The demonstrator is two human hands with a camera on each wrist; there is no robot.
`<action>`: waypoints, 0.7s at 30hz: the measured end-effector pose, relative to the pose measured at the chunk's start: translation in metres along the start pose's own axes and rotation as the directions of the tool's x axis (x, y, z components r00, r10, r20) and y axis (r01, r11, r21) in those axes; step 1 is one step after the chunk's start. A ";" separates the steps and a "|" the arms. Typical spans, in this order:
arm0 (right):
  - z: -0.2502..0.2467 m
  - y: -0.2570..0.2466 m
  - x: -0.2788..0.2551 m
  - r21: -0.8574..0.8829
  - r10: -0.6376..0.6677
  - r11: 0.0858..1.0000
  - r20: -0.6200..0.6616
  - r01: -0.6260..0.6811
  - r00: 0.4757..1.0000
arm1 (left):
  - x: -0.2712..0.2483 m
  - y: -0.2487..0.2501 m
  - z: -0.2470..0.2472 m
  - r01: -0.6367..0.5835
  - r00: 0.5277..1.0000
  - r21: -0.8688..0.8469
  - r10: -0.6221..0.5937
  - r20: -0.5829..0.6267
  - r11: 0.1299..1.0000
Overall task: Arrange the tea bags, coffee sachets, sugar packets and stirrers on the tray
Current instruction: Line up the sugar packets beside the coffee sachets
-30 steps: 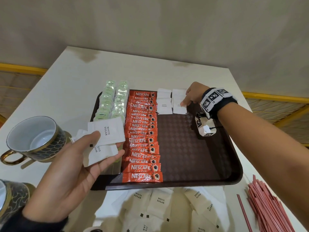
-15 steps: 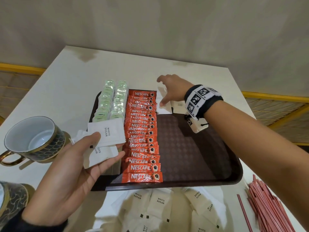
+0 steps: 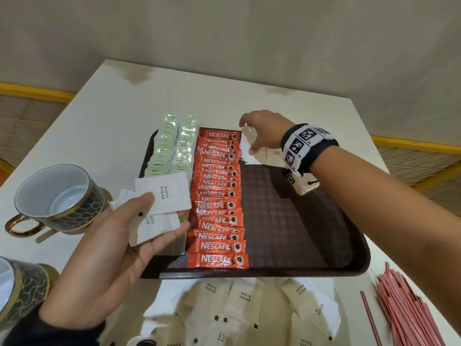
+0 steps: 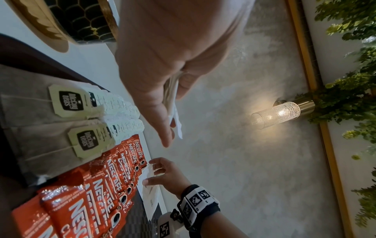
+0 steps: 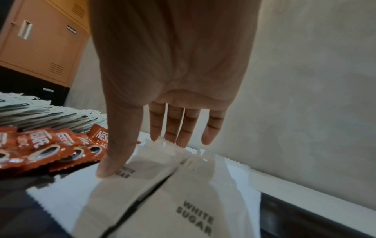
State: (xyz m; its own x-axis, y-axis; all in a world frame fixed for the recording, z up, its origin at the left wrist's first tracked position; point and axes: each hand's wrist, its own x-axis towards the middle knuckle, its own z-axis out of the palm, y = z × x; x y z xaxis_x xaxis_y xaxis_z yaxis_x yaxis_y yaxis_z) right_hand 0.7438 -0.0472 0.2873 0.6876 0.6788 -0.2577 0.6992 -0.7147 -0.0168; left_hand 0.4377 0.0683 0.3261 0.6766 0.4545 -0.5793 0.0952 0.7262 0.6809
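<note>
Tray (image 3: 359,255) sits mid-worktop (image 3: 104,116); its right half is bare. Tea bags (image 3: 172,148) and coffee sachets (image 3: 217,196) fill the left rows. Right hand (image 3: 264,131), fingers straight, presses sugar packets (image 5: 142,162) at the far rim. Left hand (image 3: 104,250) holds several packets (image 3: 164,193) over the tray's left edge. Stirrers (image 3: 409,308) and loose packets (image 3: 244,298) are cut off at the near edge.

Head view: even, moderately bright light; soft shadow under forearm on tray (image 3: 324,245); straight edges bow at frame borders. Left wrist view: dim, lit wall lamp (image 4: 278,112) at 3 o'clock, haloed. Right wrist view: near palm blurred.
</note>
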 end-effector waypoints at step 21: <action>0.008 0.005 0.001 -0.008 -0.015 1.000 -0.001 0.015 1.000 | 0.001 -0.003 -0.002 0.019 0.999 0.001 -0.019 0.030 1.000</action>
State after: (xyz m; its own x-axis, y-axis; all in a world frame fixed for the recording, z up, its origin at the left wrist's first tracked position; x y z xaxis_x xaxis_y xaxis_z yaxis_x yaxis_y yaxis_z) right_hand 0.7462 -0.0517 0.2797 0.6775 0.6893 -0.2565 0.7107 -0.7034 -0.0132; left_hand 0.4369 0.0675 0.3226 0.6966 0.4248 -0.5782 0.1084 0.7343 0.6701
